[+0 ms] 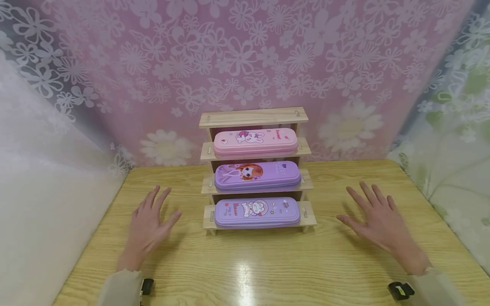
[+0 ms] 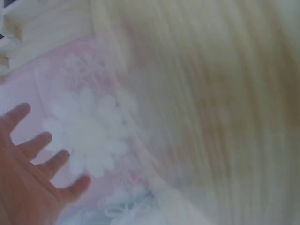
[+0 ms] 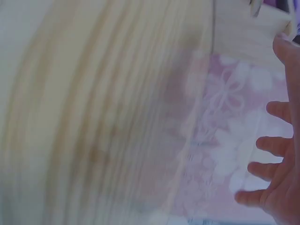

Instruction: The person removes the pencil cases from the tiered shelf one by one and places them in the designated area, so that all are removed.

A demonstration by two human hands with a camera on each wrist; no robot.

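Cases (image 1: pixel 257 175) between left and right fingers (image 1: pixel 162 199)

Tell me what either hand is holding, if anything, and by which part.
Nothing is held: the left hand and right hand are both empty, fingers spread.

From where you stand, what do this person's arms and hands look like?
The left hand and right hand are bare, without gloves. The long sleeves are pale cream, with a small black device beside each.
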